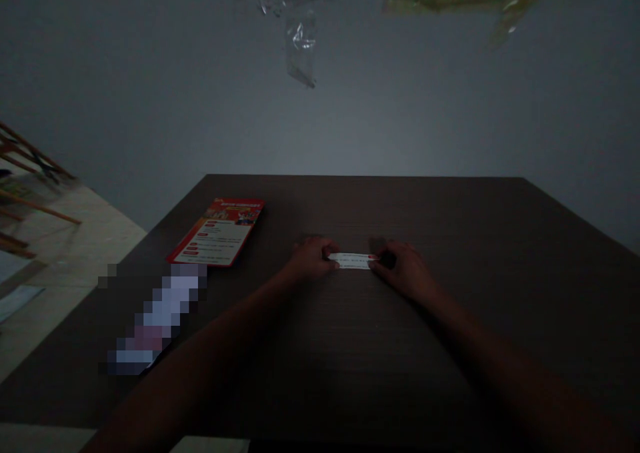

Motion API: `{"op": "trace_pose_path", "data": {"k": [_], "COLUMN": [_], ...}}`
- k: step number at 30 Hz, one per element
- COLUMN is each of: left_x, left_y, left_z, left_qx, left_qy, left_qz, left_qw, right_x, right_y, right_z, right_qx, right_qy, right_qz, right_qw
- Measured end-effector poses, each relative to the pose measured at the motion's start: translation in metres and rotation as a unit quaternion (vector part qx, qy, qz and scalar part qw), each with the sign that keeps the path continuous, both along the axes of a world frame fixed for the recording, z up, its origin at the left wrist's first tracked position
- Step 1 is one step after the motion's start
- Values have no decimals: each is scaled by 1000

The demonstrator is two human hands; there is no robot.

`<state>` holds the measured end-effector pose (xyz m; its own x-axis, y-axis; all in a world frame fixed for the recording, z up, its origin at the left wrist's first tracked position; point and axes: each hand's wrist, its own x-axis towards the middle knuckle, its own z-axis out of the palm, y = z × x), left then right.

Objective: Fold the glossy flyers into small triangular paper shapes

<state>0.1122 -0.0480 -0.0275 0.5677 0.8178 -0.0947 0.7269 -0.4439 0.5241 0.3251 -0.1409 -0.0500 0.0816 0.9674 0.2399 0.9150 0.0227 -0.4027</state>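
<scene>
A narrow strip of folded white printed paper point(353, 261) lies low over the middle of the dark table point(400, 373). My left hand point(313, 258) pinches its left end between thumb and fingers. At the other end, my right hand point(400, 266) grips the paper the same way, with a small red patch showing by the fingertips. Print lines run along the strip. Whether the paper touches the table, I cannot tell.
Red-bordered printed leaflets point(220, 233) lie at the table's left side. Nearer to me is a pixelated pale item point(165, 313), beside my left forearm. A wall point(350, 126) stands behind the table, with clear plastic point(301, 46) hanging on it. Wooden furniture legs point(40, 203) show at far left.
</scene>
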Motion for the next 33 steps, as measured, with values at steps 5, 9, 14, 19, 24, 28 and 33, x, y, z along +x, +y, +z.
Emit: {"op": "trace_pose_path", "data": {"k": [5, 9, 14, 19, 24, 28, 33], "left_x": [0, 0, 1, 0, -1, -4, -4], "left_y": [3, 3, 4, 6, 5, 3, -7], "left_z": [-2, -3, -4, -1, -4, -11, -12], "left_qx": [-7, -16, -41, -46, -20, 34, 86], "left_qy": [-1, -15, -18, -24, -27, -66, -151], "left_qz": [-11, 13, 39, 40, 31, 15, 79], "left_qw": [1000, 1000, 998, 998, 999, 997, 982], "right_x": [-3, -5, 0, 4, 5, 3, -4], "right_y": [-1, 1, 5, 8, 9, 5, -2], "right_z": [5, 9, 10, 8, 6, 8, 13], "right_qx": [-13, -32, -54, -51, -32, -21, 22], "right_qy": [-9, -6, 23, 101, 133, 146, 185], "right_qz": [13, 12, 4, -9, -14, -8, 13], "right_qw": [1000, 999, 998, 994, 991, 989, 982]}}
